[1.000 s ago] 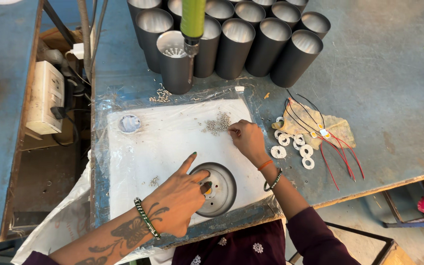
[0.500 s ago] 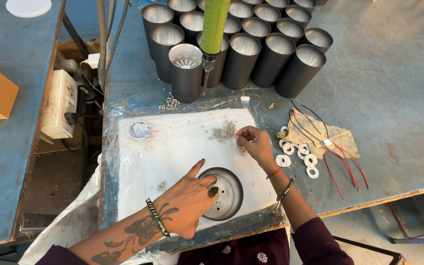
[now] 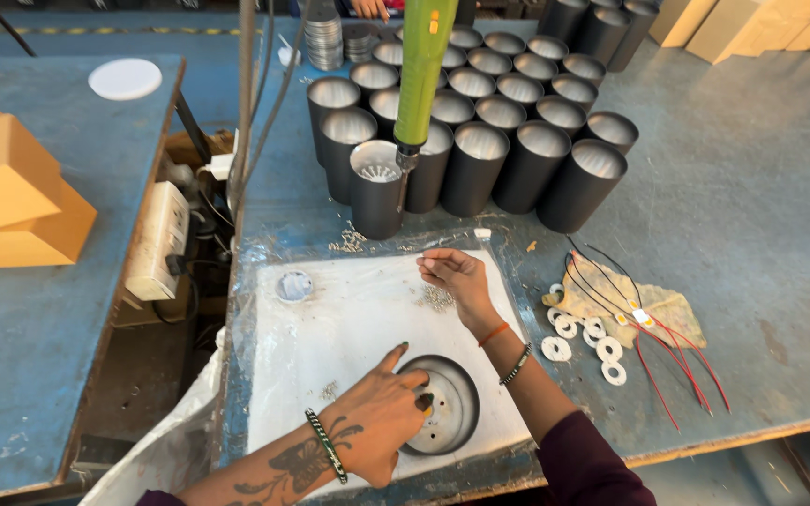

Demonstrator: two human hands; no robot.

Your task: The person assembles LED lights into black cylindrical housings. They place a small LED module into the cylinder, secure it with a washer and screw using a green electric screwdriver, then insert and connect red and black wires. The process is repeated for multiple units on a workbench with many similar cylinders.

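On white sheet (image 3: pixel 358 319): left hand (image 3: pixel 382 422) steadying round plate (image 3: pixel 447 403), right hand (image 3: pixel 452 275) prob. pinching screw.

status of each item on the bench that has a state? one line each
left hand: fingers resting on the round dark housing
round dark housing: lying flat on the white mat, open side up
right hand: fingertips pinched over the small screws
small screws: loose pile on the mat
black cylinders: upright, open tops
green screwdriver: hanging, unheld
white rings: loose on bench
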